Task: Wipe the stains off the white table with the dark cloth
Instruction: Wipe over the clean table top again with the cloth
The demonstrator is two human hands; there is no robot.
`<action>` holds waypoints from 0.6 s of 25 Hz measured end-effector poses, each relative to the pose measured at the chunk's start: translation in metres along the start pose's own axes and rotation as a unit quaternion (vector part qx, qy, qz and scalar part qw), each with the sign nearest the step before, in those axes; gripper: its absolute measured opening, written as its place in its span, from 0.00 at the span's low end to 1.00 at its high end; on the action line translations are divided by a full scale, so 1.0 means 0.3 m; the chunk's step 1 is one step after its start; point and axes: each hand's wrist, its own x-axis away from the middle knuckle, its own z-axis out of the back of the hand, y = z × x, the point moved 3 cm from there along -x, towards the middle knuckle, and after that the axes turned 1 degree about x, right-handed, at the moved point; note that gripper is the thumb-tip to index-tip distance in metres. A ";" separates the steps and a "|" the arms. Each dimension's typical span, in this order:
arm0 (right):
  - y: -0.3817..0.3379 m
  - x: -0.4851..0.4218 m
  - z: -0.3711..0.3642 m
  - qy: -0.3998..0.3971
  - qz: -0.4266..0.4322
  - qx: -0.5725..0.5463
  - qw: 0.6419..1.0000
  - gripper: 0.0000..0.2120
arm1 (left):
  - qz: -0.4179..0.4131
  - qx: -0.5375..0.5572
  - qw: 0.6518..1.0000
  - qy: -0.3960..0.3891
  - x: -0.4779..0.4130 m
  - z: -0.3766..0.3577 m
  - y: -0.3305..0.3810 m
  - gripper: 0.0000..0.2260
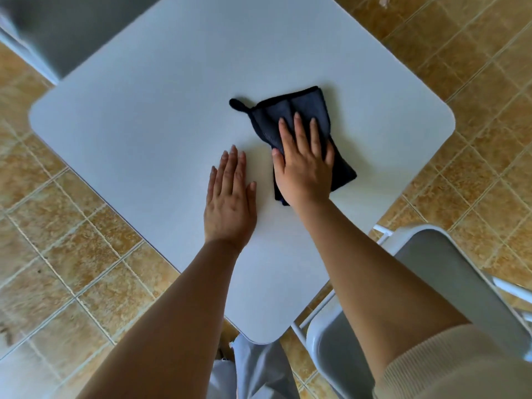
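We press the right hand (305,171) flat, unclenched, on the soft folded dark cloth (290,110); left hand (230,197) lies open, bracing the white desk (144,96). Limp cloth: push by palm.

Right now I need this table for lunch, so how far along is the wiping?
Done: no stains show on the white table. In hand: the right hand presses the dark cloth flat near the middle, while the left hand rests flat beside it. Left: perhaps a last pass; faint marks could escape this view.

Dark cloth (290,122), folded with hanging loop, flat on white table (144,125), right of centre
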 end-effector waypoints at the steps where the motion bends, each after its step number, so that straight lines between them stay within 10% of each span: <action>1: -0.047 0.051 0.007 -0.003 0.017 -0.015 1.000 0.23 | 0.012 -0.005 1.000 0.005 0.022 0.025 -0.024 0.24; 15: -0.177 0.621 0.168 -0.112 0.083 -0.004 0.990 0.26 | -0.004 -0.110 0.991 -0.082 0.379 0.131 -0.196 0.28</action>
